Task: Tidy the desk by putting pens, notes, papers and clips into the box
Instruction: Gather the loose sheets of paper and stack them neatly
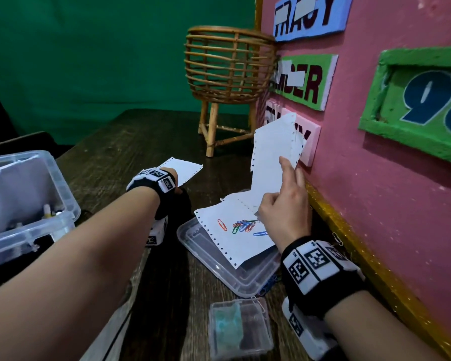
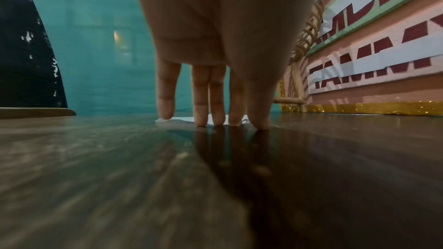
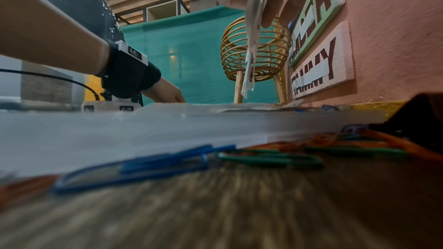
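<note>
My right hand (image 1: 284,204) pinches a few white perforated papers (image 1: 274,152) and holds them upright near the pink wall; in the right wrist view the papers (image 3: 251,44) hang edge-on from my fingers (image 3: 275,7). Another paper sheet (image 1: 235,246) lies on a clear lid (image 1: 214,259) with several coloured paper clips (image 1: 245,226) on it. More clips (image 3: 268,158) lie on the desk beside the lid. My left hand (image 2: 210,118) has straight fingers pointing down, touching the near edge of a flat white paper (image 1: 185,168). The clear box (image 1: 63,194) stands at the left.
A wicker basket on legs (image 1: 229,69) stands at the back against the pink wall (image 1: 375,191) with name signs. A small clear case (image 1: 240,329) lies near the desk's front. The box holds pens. A green cloth hangs behind the desk.
</note>
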Available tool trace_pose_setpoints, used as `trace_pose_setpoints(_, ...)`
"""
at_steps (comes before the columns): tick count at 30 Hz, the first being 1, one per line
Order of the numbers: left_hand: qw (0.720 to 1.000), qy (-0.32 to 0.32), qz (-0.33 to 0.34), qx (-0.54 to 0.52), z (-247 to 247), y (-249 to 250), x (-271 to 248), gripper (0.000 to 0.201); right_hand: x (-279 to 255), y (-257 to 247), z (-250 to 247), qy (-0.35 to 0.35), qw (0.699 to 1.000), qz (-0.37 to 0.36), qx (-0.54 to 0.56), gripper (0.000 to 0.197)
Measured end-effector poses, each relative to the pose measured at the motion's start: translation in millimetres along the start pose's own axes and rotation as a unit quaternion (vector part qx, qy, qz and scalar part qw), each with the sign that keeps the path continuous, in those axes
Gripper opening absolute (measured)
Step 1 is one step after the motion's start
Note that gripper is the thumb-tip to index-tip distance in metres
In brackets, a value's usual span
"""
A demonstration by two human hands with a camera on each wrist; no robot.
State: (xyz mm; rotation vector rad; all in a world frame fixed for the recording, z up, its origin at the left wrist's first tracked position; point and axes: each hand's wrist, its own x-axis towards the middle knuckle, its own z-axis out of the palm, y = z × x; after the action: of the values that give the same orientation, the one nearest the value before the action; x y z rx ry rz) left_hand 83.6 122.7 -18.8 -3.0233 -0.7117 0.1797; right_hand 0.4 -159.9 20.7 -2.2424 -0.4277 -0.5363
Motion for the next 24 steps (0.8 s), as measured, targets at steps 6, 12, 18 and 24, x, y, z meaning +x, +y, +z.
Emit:
trace_pose_setpoints(6, 1.0, 0.012, -0.004, -0.019, -3.2, 1.1, -4.9, 0.035, 0.6, 0.3, 0.6, 0.014, 1.0, -0.001, 0.0, 0.061)
trace_pose_setpoints(12, 0.999, 0.024, -0.005, -0.04, -12.0, -0.6, 0.6, 0.03, 0.6, 0.3, 0.6, 0.018, 1.0, -0.003, 0.003, 0.06)
trace_pose_setpoints(18, 0.999, 0.027, 0.008, -0.032, -19.5, 7.0, -9.2, 0.027, 2.0, 2.5, 1.4, 0.02, 1.0, -0.006, -0.001, 0.06)
trace_pose_setpoints(24, 0.987, 0.1, 0.005, -0.13, -32.4, 18.2, -37.3, 0.033, 3.0, 1.6, 1.0, 0.032, 0.999, -0.01, -0.006, 0.06)
